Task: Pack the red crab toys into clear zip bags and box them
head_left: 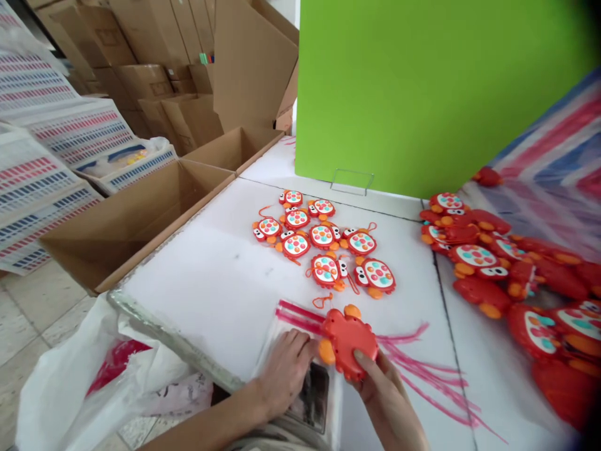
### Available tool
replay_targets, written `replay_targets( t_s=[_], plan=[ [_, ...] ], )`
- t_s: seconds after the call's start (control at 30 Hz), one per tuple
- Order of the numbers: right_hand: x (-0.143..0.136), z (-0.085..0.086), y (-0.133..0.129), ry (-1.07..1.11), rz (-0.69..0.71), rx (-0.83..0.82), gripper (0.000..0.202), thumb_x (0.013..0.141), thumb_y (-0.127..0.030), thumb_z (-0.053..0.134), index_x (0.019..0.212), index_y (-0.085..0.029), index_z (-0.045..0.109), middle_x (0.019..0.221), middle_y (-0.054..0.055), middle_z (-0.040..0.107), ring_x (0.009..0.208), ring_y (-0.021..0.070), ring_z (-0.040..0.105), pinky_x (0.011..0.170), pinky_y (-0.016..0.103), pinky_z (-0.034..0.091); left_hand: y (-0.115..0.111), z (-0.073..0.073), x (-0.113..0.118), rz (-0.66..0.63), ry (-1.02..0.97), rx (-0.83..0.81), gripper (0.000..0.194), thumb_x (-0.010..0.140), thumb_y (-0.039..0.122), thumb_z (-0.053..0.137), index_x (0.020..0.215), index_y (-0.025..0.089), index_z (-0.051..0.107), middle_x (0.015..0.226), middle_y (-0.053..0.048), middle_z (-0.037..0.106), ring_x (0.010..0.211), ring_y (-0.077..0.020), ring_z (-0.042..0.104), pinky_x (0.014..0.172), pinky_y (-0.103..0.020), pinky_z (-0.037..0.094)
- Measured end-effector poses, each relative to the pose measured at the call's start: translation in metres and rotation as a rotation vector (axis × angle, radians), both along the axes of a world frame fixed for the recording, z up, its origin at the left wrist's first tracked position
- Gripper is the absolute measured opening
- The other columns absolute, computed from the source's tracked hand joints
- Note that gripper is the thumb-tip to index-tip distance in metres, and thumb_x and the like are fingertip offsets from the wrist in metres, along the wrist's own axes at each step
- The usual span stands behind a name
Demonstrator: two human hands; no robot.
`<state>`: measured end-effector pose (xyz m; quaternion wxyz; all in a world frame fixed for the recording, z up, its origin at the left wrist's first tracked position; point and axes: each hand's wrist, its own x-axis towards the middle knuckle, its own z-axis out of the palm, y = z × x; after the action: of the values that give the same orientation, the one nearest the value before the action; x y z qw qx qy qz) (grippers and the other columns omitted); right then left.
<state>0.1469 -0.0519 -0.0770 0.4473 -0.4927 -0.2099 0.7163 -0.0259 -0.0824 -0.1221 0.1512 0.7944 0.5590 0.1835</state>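
Observation:
Low in the view, my right hand [382,382] grips a red crab-shaped toy [350,341], its plain red back facing up and an orange loop at its top left. Just left of it, my left hand [288,369] rests by the toy's edge with its fingers bent together; whatever they hold is too small to make out. Pink strings [432,366] lie on the white table [206,275] under and right of the toy. Beyond the hands, several similar toys [323,235] lie with their white dotted faces up, some with orange loops.
A large pile of red toys [476,255] covers the right side. Behind stands a green panel [422,88] with a wire stand [352,180]. Open cardboard boxes [141,213] line the left edge, near white crates [37,181] and a white bag [61,376].

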Motion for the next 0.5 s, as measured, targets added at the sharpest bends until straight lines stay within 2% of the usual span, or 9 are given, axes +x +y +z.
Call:
replay_targets(
  t_s=[0.1,0.2,0.27,0.33,0.4,0.47,0.5],
  plan=[
    [0.005,0.001,-0.006,-0.075,-0.003,-0.004,0.044,0.065,-0.036,0.077,0.106,-0.021,0.065,0.101,0.005,0.069,0.085,0.0197,0.064,0.069,0.03,0.053,0.003,0.001,0.001,-0.022,0.014,0.008,0.016,0.087,0.012,0.045,0.1,0.017,0.053,0.092,-0.005,0.054,0.085,-0.0204,0.046,0.075,-0.035,0.041],
    [0.013,0.002,-0.011,-0.237,0.018,-0.008,0.05,0.062,-0.041,0.077,0.106,-0.021,0.065,0.104,0.007,0.068,0.091,0.0237,0.063,0.07,0.031,0.054,0.007,0.003,0.001,-0.073,0.012,0.04,0.008,0.084,0.012,0.05,0.09,0.016,0.052,0.092,-0.005,0.054,0.087,-0.0215,0.046,0.079,-0.038,0.04],
    [0.02,0.001,-0.016,-0.38,0.025,-0.003,0.055,0.058,-0.044,0.078,0.106,-0.021,0.065,0.101,0.007,0.069,0.087,0.0239,0.064,0.065,0.03,0.054,0.009,0.003,-0.002,-0.064,-0.058,0.001,0.009,0.08,0.01,0.051,0.087,0.016,0.051,0.091,-0.005,0.055,0.087,-0.0214,0.046,0.079,-0.037,0.04],
    [0.028,0.0,-0.021,-0.494,0.056,0.026,0.057,0.058,-0.046,0.077,0.108,-0.022,0.064,0.092,0.005,0.071,0.074,0.0209,0.064,0.057,0.027,0.054,0.01,0.003,-0.006,0.008,-0.184,-0.078,0.018,0.076,0.007,0.052,0.091,0.017,0.049,0.09,-0.004,0.055,0.084,-0.0201,0.048,0.075,-0.034,0.042],
    [0.034,0.0,-0.027,-0.55,0.154,0.054,0.057,0.062,-0.047,0.073,0.111,-0.023,0.063,0.08,0.002,0.071,0.057,0.0168,0.06,0.051,0.027,0.052,0.01,0.003,-0.01,0.065,-0.294,-0.129,0.033,0.075,0.006,0.05,0.106,0.017,0.047,0.094,-0.004,0.055,0.086,-0.0194,0.049,0.076,-0.032,0.043],
    [0.038,0.004,-0.033,-0.566,0.289,0.062,0.054,0.065,-0.047,0.071,0.114,-0.024,0.062,0.077,0.002,0.07,0.051,0.0158,0.058,0.052,0.028,0.052,0.01,0.003,-0.014,0.017,-0.313,-0.121,0.044,0.08,0.007,0.047,0.122,0.018,0.04,0.104,-0.006,0.056,0.093,-0.0198,0.049,0.082,-0.033,0.043],
    [0.04,0.007,-0.036,-0.574,0.332,0.063,0.053,0.066,-0.047,0.071,0.113,-0.025,0.063,0.08,0.003,0.071,0.055,0.0171,0.06,0.055,0.028,0.053,0.011,0.003,-0.015,-0.031,-0.294,-0.096,0.042,0.083,0.009,0.045,0.124,0.019,0.04,0.106,-0.006,0.056,0.094,-0.02,0.049,0.084,-0.033,0.043]
  ],
)
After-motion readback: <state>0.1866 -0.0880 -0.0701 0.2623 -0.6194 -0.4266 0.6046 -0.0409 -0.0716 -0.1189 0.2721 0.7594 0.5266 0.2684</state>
